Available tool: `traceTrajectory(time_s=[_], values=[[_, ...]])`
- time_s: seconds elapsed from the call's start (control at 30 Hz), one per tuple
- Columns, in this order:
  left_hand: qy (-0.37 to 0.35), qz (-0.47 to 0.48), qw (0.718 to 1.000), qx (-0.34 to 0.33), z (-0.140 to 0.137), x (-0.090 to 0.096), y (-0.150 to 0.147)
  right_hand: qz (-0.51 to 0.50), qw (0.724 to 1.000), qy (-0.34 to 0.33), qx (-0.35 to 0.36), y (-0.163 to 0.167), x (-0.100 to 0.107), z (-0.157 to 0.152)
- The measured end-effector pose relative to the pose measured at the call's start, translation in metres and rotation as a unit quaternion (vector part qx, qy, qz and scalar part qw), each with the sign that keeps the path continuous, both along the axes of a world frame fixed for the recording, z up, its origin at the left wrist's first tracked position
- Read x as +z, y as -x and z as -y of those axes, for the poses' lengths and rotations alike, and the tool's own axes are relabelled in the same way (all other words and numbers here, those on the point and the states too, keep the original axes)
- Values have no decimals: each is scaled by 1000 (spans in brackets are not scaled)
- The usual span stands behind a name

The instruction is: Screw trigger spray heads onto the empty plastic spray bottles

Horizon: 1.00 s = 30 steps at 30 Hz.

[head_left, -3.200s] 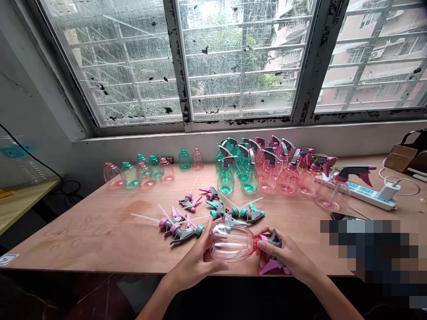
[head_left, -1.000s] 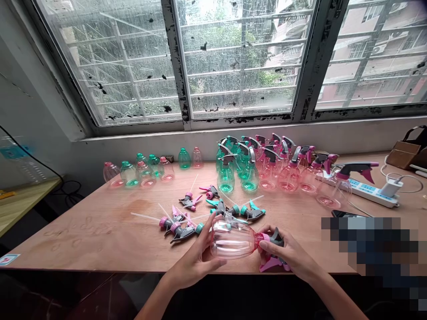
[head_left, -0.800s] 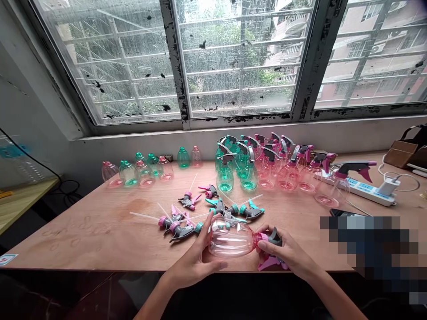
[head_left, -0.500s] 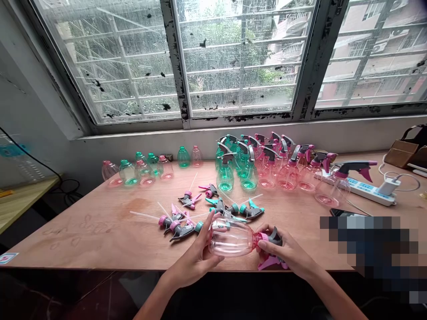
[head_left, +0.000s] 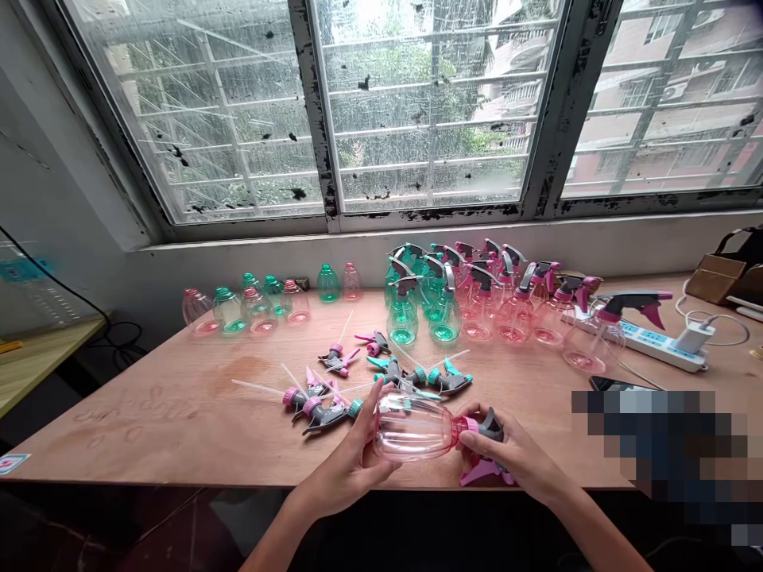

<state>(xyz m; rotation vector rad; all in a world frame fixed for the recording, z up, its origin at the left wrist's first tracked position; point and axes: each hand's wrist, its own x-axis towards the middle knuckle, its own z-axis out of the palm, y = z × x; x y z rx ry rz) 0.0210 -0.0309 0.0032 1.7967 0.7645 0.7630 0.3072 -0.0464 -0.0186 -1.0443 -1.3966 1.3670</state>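
Observation:
A clear pink bottle [head_left: 414, 429] lies on its side over the near edge of the wooden table [head_left: 179, 413]. My left hand [head_left: 351, 465] cups its base end. My right hand [head_left: 513, 457] grips the pink and grey spray head [head_left: 486, 445] fitted at the bottle's neck. Just behind the bottle lie several loose spray heads [head_left: 381, 377], pink and teal, with thin white tubes.
Several bare pink and green bottles [head_left: 250, 306] stand at the back left. Several bottles with spray heads [head_left: 477, 298] stand at the back right. A white power strip [head_left: 661, 345] with a plugged charger and a brown box [head_left: 715, 278] lie far right. Windows rise behind.
Both hands stay on the pink bottle and its spray head. The bottle has shifted and turned only slightly between my hands.

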Motion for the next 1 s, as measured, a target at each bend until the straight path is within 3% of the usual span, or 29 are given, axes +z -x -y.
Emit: traceTrajectory(time_s=[0.2, 0.4, 1.0], values=[[52, 19, 998, 5, -2, -2, 1, -6, 1000, 6, 3, 1, 2, 1], [2, 0, 1000, -7, -2, -2, 2, -24, 1000, 3, -10, 3, 4, -1], [44, 56, 997, -19, -2, -3, -2, -46, 999, 16, -23, 4, -1, -4]])
